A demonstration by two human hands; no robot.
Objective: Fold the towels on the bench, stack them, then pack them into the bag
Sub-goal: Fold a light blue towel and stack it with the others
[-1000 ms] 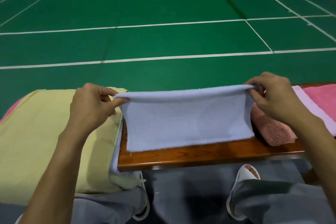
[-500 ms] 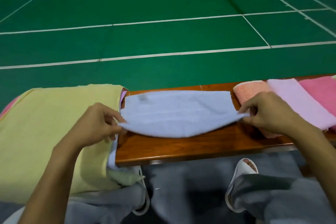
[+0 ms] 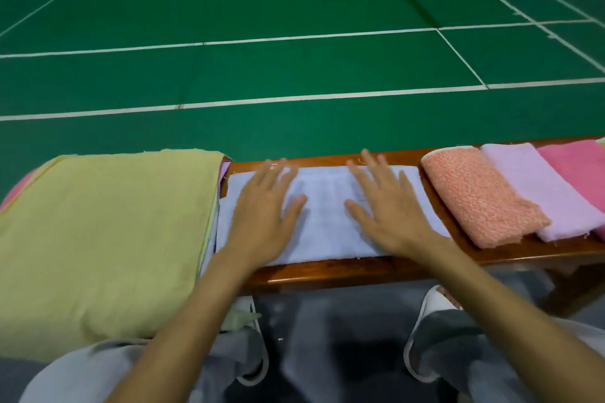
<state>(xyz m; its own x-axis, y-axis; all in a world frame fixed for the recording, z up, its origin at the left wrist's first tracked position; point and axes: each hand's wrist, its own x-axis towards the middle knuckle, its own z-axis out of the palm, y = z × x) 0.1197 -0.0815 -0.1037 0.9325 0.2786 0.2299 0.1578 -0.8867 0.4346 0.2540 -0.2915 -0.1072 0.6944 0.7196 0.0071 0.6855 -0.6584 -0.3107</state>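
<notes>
A pale blue towel (image 3: pixel 327 206) lies folded flat on the wooden bench (image 3: pixel 327 275). My left hand (image 3: pixel 265 206) presses on its left half with straight, spread fingers. My right hand (image 3: pixel 383 206) lies flat on its right half in the same way. To the left, a large yellow towel (image 3: pixel 104 232) covers a pile of other cloths. On the right of the bench lie a folded orange towel (image 3: pixel 478 196), a lilac towel (image 3: pixel 556 193) and a pink towel (image 3: pixel 579 167), side by side. No bag is in view.
Beyond the bench stretches a green sports court floor (image 3: pixel 294 69) with white lines. Below the bench edge are my grey trouser legs (image 3: pixel 327 353) and white slippers (image 3: pixel 432 301).
Both hands held the blue towel up by its top corners, then lowered it folded onto the bench. They have let go and now lie flat on it.
</notes>
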